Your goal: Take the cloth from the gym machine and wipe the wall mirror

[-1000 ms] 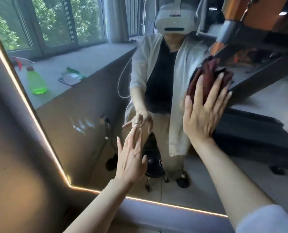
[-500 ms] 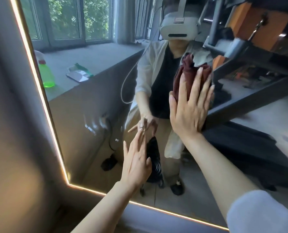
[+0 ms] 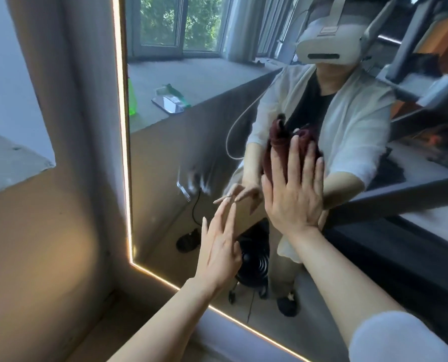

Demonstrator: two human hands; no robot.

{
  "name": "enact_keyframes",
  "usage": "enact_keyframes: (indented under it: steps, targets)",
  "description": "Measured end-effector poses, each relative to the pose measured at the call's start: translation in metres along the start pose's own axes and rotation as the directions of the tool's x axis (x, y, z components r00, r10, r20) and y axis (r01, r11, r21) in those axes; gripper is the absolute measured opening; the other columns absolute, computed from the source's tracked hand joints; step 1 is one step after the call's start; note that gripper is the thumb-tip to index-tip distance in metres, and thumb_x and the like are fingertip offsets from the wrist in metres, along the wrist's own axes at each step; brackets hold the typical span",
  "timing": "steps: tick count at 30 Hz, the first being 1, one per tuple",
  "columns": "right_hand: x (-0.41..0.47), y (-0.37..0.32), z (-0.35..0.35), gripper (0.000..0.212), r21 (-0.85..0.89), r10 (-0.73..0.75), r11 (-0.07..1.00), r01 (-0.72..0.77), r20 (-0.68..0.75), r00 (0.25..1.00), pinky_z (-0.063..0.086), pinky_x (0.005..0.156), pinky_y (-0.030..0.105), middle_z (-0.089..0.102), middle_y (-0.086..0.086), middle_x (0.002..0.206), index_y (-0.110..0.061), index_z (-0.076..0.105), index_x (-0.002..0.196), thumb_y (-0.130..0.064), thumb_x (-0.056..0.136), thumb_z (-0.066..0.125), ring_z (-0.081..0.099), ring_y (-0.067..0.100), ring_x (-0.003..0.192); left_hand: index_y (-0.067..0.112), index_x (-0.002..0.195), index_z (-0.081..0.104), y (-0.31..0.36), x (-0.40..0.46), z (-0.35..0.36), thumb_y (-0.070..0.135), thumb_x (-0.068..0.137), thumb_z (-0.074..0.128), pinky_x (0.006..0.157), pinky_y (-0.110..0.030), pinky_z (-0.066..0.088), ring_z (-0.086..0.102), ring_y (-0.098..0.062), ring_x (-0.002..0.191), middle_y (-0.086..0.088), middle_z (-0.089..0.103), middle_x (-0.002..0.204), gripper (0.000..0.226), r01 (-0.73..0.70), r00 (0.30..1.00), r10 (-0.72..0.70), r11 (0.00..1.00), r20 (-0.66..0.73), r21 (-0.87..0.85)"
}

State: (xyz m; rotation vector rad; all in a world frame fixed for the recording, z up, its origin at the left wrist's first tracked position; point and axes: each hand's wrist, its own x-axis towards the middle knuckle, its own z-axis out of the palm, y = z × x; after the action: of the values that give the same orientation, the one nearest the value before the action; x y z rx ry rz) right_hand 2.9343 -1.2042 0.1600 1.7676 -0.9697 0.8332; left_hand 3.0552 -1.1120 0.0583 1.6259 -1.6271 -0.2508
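Cloth (image 3: pixel 280 145), half hidden, sits pressed to the mirror (image 3: pixel 165 163) under the flat right hand (image 3: pixel 293 194); left hand (image 3: pixel 221 246) spread, holding nothing.

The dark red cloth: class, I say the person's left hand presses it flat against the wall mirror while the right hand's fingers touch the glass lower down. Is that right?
Not quite: the hands are swapped. In the head view the right hand presses the dark red cloth flat against the wall mirror, while the left hand touches the glass lower down with its fingers.
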Motion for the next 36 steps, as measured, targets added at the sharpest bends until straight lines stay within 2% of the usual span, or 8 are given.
enact_keyframes:
  steps: [5,11,13,17,24,29,34,36]
  targets:
    - [-0.101,-0.034,0.025,0.056,0.134,-0.562,0.818,0.560,0.398,0.725,-0.010,0.125,0.045,0.012,0.010,0.165,-0.012,0.040,0.154,-0.036,0.102,0.035,-0.012,0.031,0.155,0.016,0.158,0.018,-0.039,0.005,-0.013,-0.002,0.084,0.058,0.108,-0.047,0.046,0.036,-0.026,0.141,0.011,0.009,0.161,0.087,0.181,0.970,-0.201,0.972,-0.133,-0.148]
    - [0.035,-0.087,0.021,0.055,0.146,-0.055,0.988,0.047,0.050,0.997,-0.001,0.125,0.044,0.009,0.013,0.163,-0.010,0.037,0.155,-0.037,0.107,0.034,0.013,0.034,0.151,0.021,0.159,0.008,-0.066,0.026,-0.046,-0.003,0.097,0.051,0.102,-0.001,0.015,0.017,-0.013,0.151,0.006,-0.003,0.167,0.080,0.379,0.897,-0.430,0.867,-0.101,-0.322]
    - [0.025,-0.105,0.035,0.060,0.100,-0.202,0.976,0.193,0.087,0.976,-0.004,0.126,0.045,0.001,0.015,0.165,-0.009,0.027,0.159,-0.038,0.107,0.036,0.003,0.035,0.154,0.022,0.160,0.006,-0.073,0.032,-0.051,-0.007,0.096,0.049,0.091,0.010,0.016,0.017,-0.012,0.150,0.006,-0.001,0.167,0.083,0.379,0.896,-0.437,0.846,-0.081,-0.375]
    - [-0.073,-0.118,0.056,0.069,0.243,-0.583,0.812,0.531,0.384,0.716,-0.007,0.126,0.040,0.015,0.009,0.164,-0.008,0.037,0.154,-0.032,0.094,0.062,-0.014,0.028,0.155,0.030,0.160,-0.004,-0.091,0.034,-0.057,-0.006,0.098,0.042,0.119,-0.032,0.029,0.032,-0.014,0.146,0.003,0.021,0.165,0.085,0.353,0.918,-0.397,0.804,0.011,-0.479]
    - [0.018,-0.113,0.036,0.053,0.141,-0.170,0.978,0.154,0.107,0.980,-0.002,0.126,0.047,0.010,0.015,0.164,-0.010,0.039,0.154,-0.035,0.107,0.037,0.018,0.035,0.151,0.025,0.159,-0.006,-0.092,0.036,-0.067,-0.008,0.099,0.041,0.099,-0.007,0.017,0.038,-0.015,0.141,0.001,0.026,0.163,0.083,0.407,0.906,-0.418,0.817,0.067,-0.409]
    - [-0.055,-0.122,0.045,0.056,0.167,-0.607,0.784,0.598,0.409,0.682,-0.013,0.125,0.044,0.014,0.011,0.164,-0.012,0.042,0.152,-0.035,0.101,0.043,-0.014,0.033,0.154,0.026,0.159,-0.004,-0.098,0.032,-0.075,-0.011,0.097,0.039,0.115,-0.021,0.024,0.038,-0.018,0.143,-0.003,0.030,0.161,0.084,0.375,0.924,-0.372,0.827,0.091,-0.420]
    - [0.043,-0.147,0.030,0.053,0.187,-0.171,0.972,0.144,0.141,0.975,-0.006,0.126,0.044,0.010,0.013,0.162,-0.010,0.043,0.152,-0.037,0.107,0.035,0.013,0.033,0.153,0.024,0.158,0.016,-0.099,0.030,-0.088,-0.004,0.102,0.041,0.117,-0.029,0.026,0.038,-0.016,0.143,0.001,0.039,0.157,0.068,0.412,0.868,-0.495,0.765,-0.043,-0.495]
    - [0.058,-0.158,0.034,0.056,0.161,-0.128,0.981,0.105,0.138,0.982,-0.008,0.125,0.046,0.004,0.013,0.162,-0.010,0.036,0.155,-0.038,0.108,0.032,0.006,0.032,0.152,0.023,0.158,0.017,-0.103,0.031,-0.089,-0.004,0.102,0.043,0.117,-0.031,0.026,0.036,-0.015,0.144,0.003,0.035,0.159,0.068,0.436,0.840,-0.538,0.746,-0.071,-0.504]
